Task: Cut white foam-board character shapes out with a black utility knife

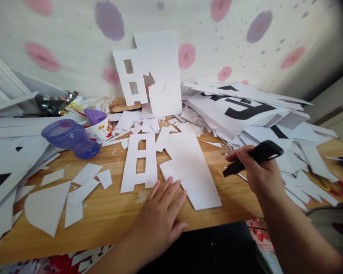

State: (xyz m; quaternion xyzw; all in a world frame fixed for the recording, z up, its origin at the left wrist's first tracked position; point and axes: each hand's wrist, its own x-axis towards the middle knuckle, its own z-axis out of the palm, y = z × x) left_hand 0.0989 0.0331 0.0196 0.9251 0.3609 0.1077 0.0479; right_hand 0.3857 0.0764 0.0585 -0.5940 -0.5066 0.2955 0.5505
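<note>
My right hand (264,175) grips a black utility knife (253,158), held above the table to the right of the cut white board; no blade is visible. My left hand (167,207) lies with fingers spread, its fingertips on the lower edge of the white board cutout (191,163). That cutout lies flat, with two square windows in its left part and a jagged gap in the middle. Behind it, a similarly shaped white cutout (167,83) stands upright against the patterned wall covering.
White scraps (85,190) lie to the left. A blue-purple cup (71,137) stands near a paper tub (100,131). A pile of boards with black printing (240,110) fills the right, where scissors (338,186) lie among scraps. The wooden table's (117,236) front edge is close.
</note>
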